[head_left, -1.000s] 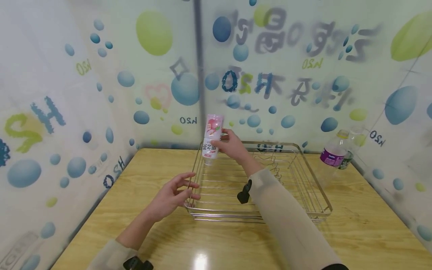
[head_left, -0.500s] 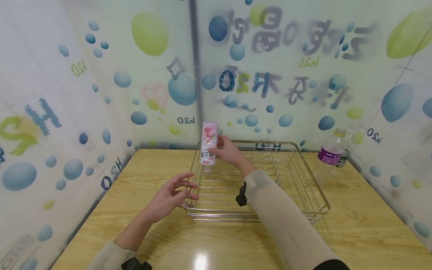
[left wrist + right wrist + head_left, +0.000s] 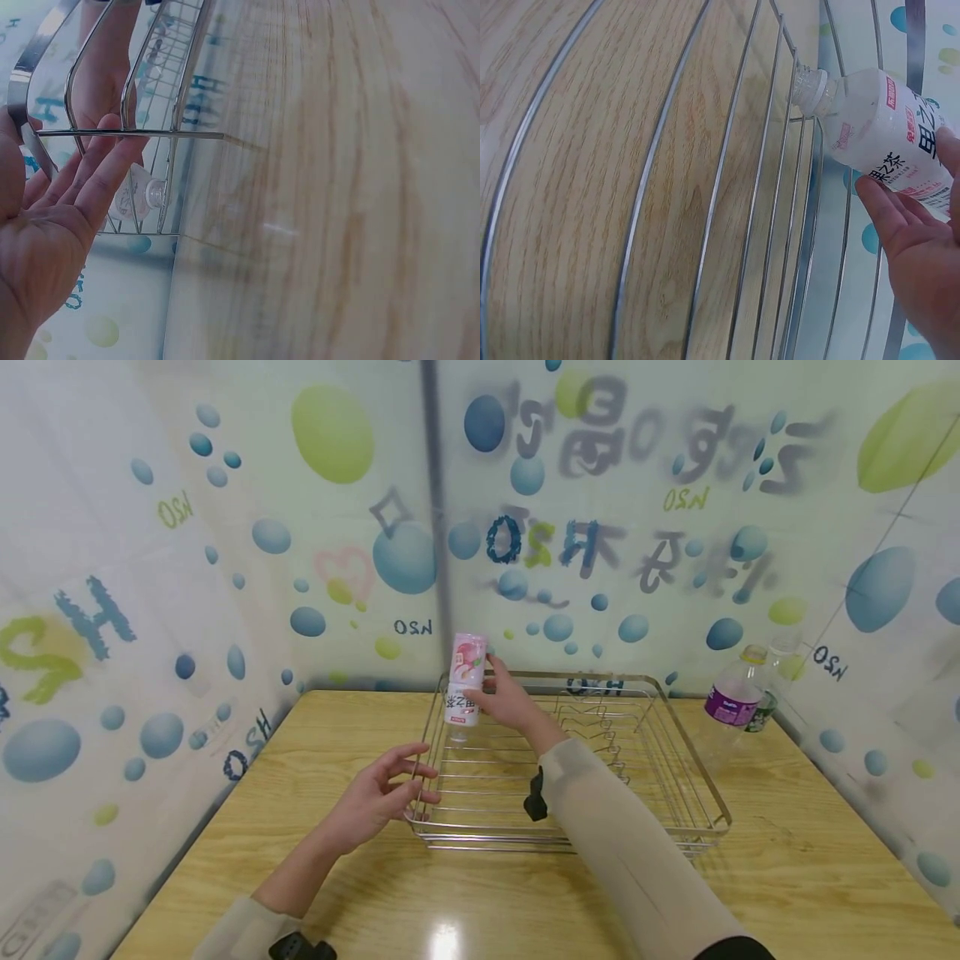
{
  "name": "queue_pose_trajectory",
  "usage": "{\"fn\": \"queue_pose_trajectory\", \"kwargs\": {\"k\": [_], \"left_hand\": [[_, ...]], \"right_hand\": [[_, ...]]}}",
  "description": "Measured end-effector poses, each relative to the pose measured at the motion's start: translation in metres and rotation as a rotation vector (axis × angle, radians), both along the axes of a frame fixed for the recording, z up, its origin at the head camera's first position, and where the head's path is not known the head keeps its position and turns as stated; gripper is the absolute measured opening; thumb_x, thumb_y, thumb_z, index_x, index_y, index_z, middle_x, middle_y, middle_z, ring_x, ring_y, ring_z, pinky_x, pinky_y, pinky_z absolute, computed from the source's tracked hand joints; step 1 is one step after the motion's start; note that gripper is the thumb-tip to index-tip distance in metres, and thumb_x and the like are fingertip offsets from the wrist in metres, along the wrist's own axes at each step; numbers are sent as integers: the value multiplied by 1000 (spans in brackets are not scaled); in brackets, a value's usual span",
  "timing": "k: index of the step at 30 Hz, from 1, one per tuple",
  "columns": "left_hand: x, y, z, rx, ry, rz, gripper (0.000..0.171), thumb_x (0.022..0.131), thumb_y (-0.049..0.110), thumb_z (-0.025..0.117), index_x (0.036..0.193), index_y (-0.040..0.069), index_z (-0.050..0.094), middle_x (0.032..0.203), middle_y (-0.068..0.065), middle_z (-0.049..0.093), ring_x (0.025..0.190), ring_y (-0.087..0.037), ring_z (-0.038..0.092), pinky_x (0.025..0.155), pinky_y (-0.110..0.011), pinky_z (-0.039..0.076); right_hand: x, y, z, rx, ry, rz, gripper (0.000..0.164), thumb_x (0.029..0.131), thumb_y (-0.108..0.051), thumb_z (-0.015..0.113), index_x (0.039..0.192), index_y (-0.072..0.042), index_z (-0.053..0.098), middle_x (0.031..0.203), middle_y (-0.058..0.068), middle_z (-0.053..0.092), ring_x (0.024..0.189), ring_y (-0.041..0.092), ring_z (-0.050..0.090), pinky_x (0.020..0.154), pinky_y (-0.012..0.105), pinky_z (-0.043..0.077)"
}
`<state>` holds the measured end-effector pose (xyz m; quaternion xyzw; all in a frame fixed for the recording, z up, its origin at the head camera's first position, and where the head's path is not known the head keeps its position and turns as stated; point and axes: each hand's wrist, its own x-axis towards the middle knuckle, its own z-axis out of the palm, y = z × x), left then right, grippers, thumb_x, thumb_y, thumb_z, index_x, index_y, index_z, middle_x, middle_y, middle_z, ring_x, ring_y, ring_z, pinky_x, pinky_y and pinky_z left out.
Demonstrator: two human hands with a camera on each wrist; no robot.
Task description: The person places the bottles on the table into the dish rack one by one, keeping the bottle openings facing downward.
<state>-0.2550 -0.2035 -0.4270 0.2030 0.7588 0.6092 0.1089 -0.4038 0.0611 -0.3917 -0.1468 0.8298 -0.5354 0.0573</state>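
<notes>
In the head view my right hand point(image 3: 510, 697) grips a clear bottle point(image 3: 467, 681) with a pink-and-white peach label. The bottle is upside down, its neck low inside the far left corner of a wire rack point(image 3: 570, 836). The right wrist view shows the capless threaded neck by the rack's wires, with fingers and thumb on the label. My left hand point(image 3: 381, 797) is at the rack's left front side, fingers spread and fairly straight. In the left wrist view its fingertips point(image 3: 131, 146) touch the rack's wires and the thumb lies by the rim.
Two clear bottles stand on the wooden table point(image 3: 375, 893) right of the rack: one with a purple label point(image 3: 732, 707), another with a green label point(image 3: 763, 712) behind it. Bubble-printed curtains point(image 3: 337, 552) enclose the table at the back and both sides.
My right hand lowered the inverted bottle slightly into the rack's far left corner; over the last half second it has tilted only a little. My left hand stays at the rack's side.
</notes>
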Motion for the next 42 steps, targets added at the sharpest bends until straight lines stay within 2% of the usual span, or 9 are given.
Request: {"fn": "queue_pose_trajectory", "kwargs": {"k": [13, 20, 31, 38, 42], "left_hand": [[0, 0, 0, -6, -1, 6, 54, 116, 16, 57, 167, 15, 41, 150, -32, 57, 116, -26, 80, 80, -32, 67], [1, 0, 1, -12, 5, 5, 54, 116, 17, 57, 167, 16, 41, 151, -33, 57, 116, -26, 80, 80, -32, 67], [1, -1, 1, -16, 6, 9, 53, 116, 19, 57, 167, 16, 41, 150, -33, 57, 116, -26, 80, 80, -32, 66], [1, 0, 0, -8, 4, 7, 54, 116, 17, 56, 167, 14, 40, 150, -34, 57, 115, -26, 80, 81, -32, 67], [1, 1, 0, 0, 1, 8, 55, 115, 16, 57, 167, 12, 39, 150, -34, 56, 115, -27, 79, 80, -32, 67]], "right_hand": [[4, 0, -2, 38, -13, 35, 94, 108, -25, 72, 178, -24, 9, 160, 22, 56, 133, 36, 68, 108, 50, 61], [5, 0, -1, 61, -25, 27, 93, 108, -28, 72, 178, -25, 11, 157, 21, 57, 130, 34, 69, 106, 49, 62], [6, 0, 0, 60, -48, 2, 92, 108, -30, 73, 178, -24, 13, 163, 21, 54, 132, 35, 69, 110, 49, 59], [5, 2, 3, 70, -17, -21, 91, 108, -33, 72, 177, -21, 14, 163, 21, 55, 141, 38, 64, 116, 54, 55], [3, 8, 9, -5, 8, -65, 88, 108, -36, 71, 177, -21, 18, 166, 21, 51, 148, 41, 57, 119, 56, 52]]}}
